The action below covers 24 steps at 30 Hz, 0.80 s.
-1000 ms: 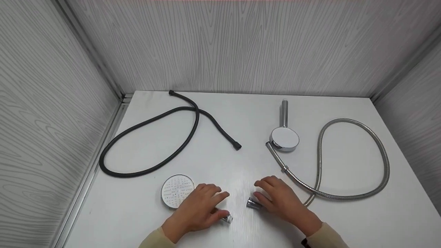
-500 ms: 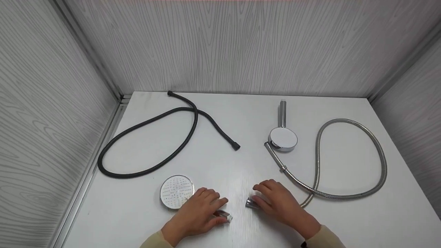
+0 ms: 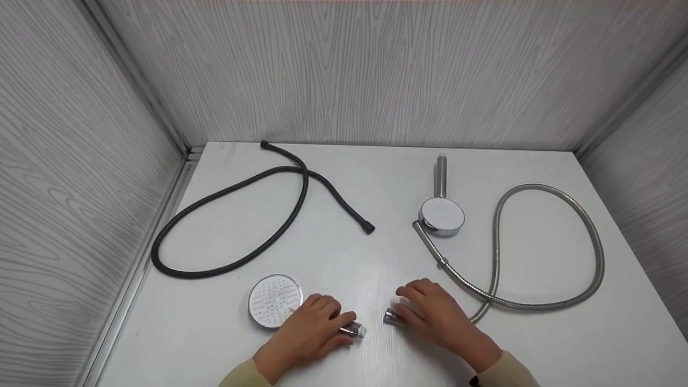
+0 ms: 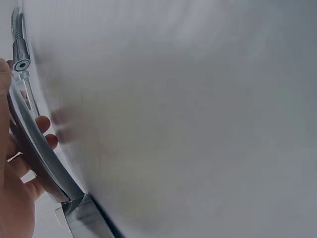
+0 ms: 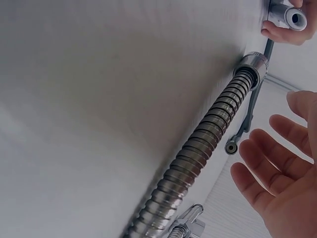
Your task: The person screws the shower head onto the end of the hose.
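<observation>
My left hand (image 3: 309, 330) holds the handle of a chrome shower head (image 3: 275, 301), whose round, white nozzle face points up at the near left. The handle's pale threaded tip sticks out past the thumb and forefinger. In the left wrist view, fingers and thumb lie on both sides of the handle (image 4: 44, 158). My right hand (image 3: 438, 314) hovers over the end of a ribbed metal shower hose (image 5: 183, 163), fingers spread and loosely bent. The right wrist view shows them apart from it. The hose's end nut (image 3: 393, 317) faces the handle tip across a small gap.
A black hose (image 3: 215, 269) lies looped at the left. Farther back at the right is a second shower head (image 3: 442, 215), face plain white, beside the metal hose's other end. Grained panels (image 3: 344, 70) enclose the white table (image 3: 333, 252).
The shower head's handle tip has swung slightly away from me and to the right, and my left forefinger and thumb now lie about it. The right hand has hardly moved.
</observation>
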Motion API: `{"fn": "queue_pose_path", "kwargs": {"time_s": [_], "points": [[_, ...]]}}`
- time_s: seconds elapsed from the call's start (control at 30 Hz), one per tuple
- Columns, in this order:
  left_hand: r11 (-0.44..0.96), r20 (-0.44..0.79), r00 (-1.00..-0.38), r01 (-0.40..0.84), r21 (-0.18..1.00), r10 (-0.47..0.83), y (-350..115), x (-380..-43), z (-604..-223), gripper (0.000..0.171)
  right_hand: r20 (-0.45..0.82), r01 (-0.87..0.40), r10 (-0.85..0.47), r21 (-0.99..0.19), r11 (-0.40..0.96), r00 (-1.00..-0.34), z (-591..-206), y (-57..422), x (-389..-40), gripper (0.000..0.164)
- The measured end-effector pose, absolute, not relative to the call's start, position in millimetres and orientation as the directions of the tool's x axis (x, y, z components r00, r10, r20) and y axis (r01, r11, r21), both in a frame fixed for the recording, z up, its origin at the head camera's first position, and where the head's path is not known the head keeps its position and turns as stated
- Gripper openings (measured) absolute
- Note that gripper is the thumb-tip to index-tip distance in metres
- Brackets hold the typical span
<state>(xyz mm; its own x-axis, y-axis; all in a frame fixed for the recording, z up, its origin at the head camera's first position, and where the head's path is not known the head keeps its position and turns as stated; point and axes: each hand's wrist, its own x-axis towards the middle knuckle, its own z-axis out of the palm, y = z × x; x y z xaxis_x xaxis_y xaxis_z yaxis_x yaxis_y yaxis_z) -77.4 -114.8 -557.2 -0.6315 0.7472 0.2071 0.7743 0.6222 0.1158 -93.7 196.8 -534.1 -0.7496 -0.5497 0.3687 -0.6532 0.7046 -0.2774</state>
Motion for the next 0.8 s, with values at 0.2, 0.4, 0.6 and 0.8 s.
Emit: {"fn": "queue_pose_path", "kwargs": {"time_s": [0.2,0.4,0.6,0.8], "points": [[0.628,0.198,-0.640,0.768,0.125,0.743,-113.3,-79.1,-556.8,0.033,0.367,-0.651,-0.547,-0.280,0.706,-0.752,-538.1,197.6,-93.5,0.022],[0.641,0.181,-0.656,0.754,0.141,0.732,-111.9,-81.0,-557.1,0.032,0.342,-0.633,-0.540,-0.289,0.718,-0.769,-539.8,196.9,-93.3,0.021],[0.640,0.165,-0.655,0.756,0.138,0.738,-109.6,-80.8,-557.3,0.030,0.290,-0.600,-0.527,-0.313,0.736,-0.799,-539.6,194.9,-91.8,0.021],[0.655,0.177,-0.664,0.747,0.114,0.726,-109.3,-82.9,-554.5,0.031,0.283,-0.598,-0.528,-0.321,0.734,-0.800,-541.6,194.1,-90.9,0.021]]}}
